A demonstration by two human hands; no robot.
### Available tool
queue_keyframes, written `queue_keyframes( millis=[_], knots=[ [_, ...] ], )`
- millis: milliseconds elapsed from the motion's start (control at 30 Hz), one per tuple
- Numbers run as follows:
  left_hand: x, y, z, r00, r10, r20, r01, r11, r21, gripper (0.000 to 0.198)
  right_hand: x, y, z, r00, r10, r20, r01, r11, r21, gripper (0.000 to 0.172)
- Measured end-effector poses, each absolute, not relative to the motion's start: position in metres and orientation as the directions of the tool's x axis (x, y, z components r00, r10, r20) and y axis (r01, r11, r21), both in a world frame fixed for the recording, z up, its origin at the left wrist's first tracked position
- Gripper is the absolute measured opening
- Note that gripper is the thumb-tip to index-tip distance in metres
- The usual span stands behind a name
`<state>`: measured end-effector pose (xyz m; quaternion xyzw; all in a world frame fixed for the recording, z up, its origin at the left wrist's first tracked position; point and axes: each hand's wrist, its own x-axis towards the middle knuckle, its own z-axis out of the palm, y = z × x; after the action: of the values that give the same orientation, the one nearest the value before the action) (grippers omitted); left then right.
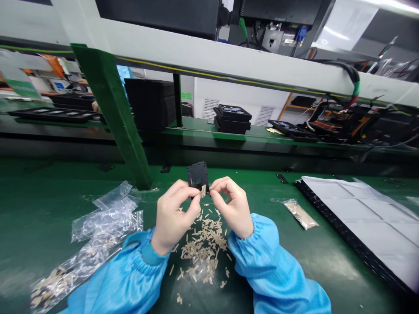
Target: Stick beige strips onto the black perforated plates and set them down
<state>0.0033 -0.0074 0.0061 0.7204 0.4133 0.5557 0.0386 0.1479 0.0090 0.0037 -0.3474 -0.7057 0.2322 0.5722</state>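
Upright over the green bench is a thin black plastic plate with cut-outs. My left hand is closed in a pinch at its lower left. A small tan strip shows against the plate's lower part, close to my left thumb tip. My right hand is also pinched, with thumb and index finger at the plate's lower right edge. What lies between the right fingertips is too small to make out. Below both hands, a loose pile of small tan pieces is spread over the bench.
Clear plastic bags lie at the left, some with tan pieces inside. A filled small bag sits right of my hands. Farther right is a black tray under white sheeting. A green post rises at left; stacked black trays stand behind.
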Motion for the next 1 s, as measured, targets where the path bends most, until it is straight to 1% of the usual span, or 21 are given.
queue_keyframes(
  millis=[200,500,600,733,833,1000],
  knots=[
    [0.005,-0.010,0.005,0.067,0.599,0.798,0.588,-0.670,0.454,0.013,0.145,0.006,0.002,-0.053,0.750,0.659,0.272,0.646,-0.714,0.012],
    [0.006,-0.011,0.006,0.111,0.564,0.818,0.604,-0.692,0.395,0.013,0.148,0.006,0.005,-0.092,0.719,0.689,0.356,0.670,-0.651,0.013],
    [0.006,-0.011,0.007,0.128,0.559,0.819,0.591,-0.707,0.389,0.013,0.153,0.006,0.009,-0.159,0.756,0.635,0.341,0.646,-0.683,0.012],
    [0.003,-0.010,0.008,0.157,0.573,0.805,0.574,-0.716,0.397,0.013,0.158,0.007,0.014,-0.224,0.832,0.508,0.279,0.554,-0.784,0.010],
    [0.002,-0.009,0.008,0.166,0.581,0.797,0.569,-0.716,0.403,0.014,0.159,0.008,0.017,-0.243,0.864,0.440,0.225,0.492,-0.841,0.010],
    [0.001,-0.008,0.009,0.171,0.594,0.786,0.564,-0.713,0.417,0.014,0.158,0.008,0.016,-0.245,0.867,0.435,0.199,0.484,-0.852,0.011]
  ],
)
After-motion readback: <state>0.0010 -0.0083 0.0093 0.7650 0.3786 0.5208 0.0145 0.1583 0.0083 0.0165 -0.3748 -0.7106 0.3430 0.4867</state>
